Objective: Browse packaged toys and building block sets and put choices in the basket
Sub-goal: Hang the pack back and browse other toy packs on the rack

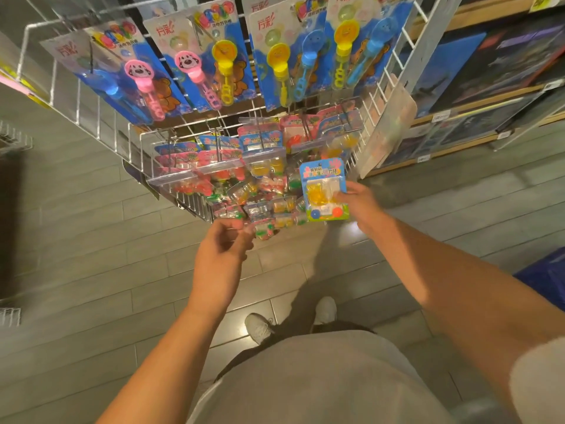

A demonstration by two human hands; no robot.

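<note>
Right hand pinches a blue-carded blister toy pack by its right edge, card face up toward the camera — held that way to read it. Pack sits clear of the wire rack, off its peg. Left hand is curled near the lowest hanging packs; blur hides whether it grips one — probably steadying the row. Bubble wand cards hang above. Blue object at far right may be the basket.

Shop: hanging carded toys, price-tagged shelves
</note>
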